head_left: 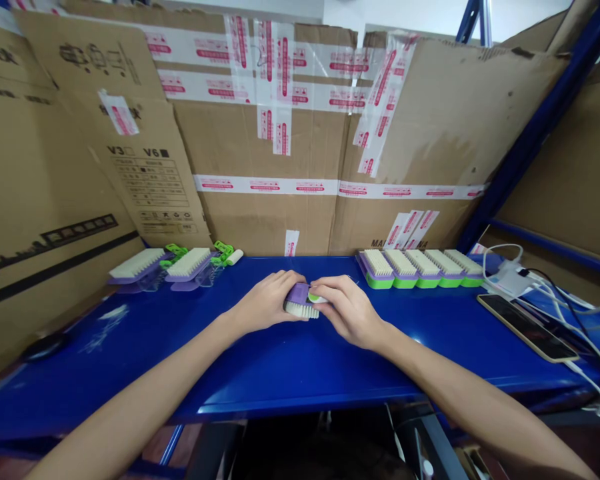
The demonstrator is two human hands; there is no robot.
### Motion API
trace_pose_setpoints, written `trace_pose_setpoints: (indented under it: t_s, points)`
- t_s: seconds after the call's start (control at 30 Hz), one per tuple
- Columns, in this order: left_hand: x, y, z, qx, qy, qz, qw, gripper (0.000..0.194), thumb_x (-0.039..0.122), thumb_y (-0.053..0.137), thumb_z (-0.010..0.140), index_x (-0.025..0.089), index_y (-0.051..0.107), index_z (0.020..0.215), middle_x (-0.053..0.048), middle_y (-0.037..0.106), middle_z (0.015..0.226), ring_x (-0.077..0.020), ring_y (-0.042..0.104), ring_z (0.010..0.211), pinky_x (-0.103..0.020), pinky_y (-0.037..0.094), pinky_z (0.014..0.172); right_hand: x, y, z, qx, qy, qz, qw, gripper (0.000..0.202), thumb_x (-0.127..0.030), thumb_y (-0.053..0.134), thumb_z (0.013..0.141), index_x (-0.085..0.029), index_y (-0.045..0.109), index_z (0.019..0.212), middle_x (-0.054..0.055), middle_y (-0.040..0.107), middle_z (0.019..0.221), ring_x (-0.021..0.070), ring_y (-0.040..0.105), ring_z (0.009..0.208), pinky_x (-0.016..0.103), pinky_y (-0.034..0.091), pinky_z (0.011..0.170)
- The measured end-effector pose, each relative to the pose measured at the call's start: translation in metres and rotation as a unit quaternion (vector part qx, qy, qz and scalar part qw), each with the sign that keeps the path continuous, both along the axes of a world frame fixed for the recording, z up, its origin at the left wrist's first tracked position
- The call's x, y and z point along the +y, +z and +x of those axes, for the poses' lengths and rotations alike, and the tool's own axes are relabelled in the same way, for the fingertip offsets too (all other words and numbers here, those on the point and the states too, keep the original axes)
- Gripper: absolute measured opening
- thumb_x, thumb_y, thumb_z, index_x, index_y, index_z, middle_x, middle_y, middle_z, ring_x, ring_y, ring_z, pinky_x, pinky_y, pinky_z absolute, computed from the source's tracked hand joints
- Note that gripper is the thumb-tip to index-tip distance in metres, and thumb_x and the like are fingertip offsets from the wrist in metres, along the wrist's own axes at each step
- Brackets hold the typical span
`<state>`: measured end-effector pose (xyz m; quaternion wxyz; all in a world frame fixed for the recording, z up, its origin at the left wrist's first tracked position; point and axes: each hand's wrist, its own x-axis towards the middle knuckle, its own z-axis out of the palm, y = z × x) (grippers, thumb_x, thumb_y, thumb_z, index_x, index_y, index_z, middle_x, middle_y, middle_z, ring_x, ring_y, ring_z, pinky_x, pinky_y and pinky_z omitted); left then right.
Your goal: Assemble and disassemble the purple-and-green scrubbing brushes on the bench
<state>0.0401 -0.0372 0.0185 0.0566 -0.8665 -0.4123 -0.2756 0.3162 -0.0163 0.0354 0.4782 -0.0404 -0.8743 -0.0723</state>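
Over the middle of the blue table, my left hand (266, 301) is closed around a purple scrub brush (299, 292), whose white bristles point down. My right hand (353, 312) pinches a small green and white piece (316, 298) against the right end of the brush. Whether that piece is fixed to the brush I cannot tell, since fingers cover part of it. On the left lie a purple brush (137, 264) and another purple brush (190, 264), both bristles up, with clear plastic parts. Bright green parts (223, 252) rest beside them.
At the back right stands a row of several green-based brushes (423, 270), bristles up. A phone (527, 327) and a white charger with cables (507, 280) lie at the right edge. Taped cardboard (270, 217) walls the back. A dark round object (45, 347) sits at left.
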Motion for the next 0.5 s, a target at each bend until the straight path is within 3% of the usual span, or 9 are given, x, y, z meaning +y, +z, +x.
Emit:
trace_pose_setpoints:
  t_s: [0.2,0.5]
  points:
    - [0.0043,-0.003,-0.0044,0.012,0.019,0.009,1.0,0.062,0.072,0.08,0.098,0.025,0.062,0.133,-0.012,0.076,0.131,-0.0344,0.074,0.113,-0.051,0.057,0.099,-0.0067,0.0044,0.0011,0.02,0.0,-0.009,1.0,0.046,-0.018,0.059,0.117,-0.026,0.051,0.162,0.016,0.074,0.136,0.0288,0.075,0.119,0.048,0.068,0.097]
    - [0.0058,-0.0037,-0.0065,-0.014,0.031,-0.009,0.999,0.059,0.068,0.081,0.098,0.025,0.061,0.134,-0.01,0.075,0.133,-0.0342,0.074,0.12,-0.052,0.059,0.105,-0.0009,0.0038,0.0008,0.006,-0.018,-0.015,1.0,0.044,-0.022,0.058,0.118,-0.027,0.051,0.16,0.014,0.074,0.134,0.029,0.074,0.114,0.048,0.067,0.095]
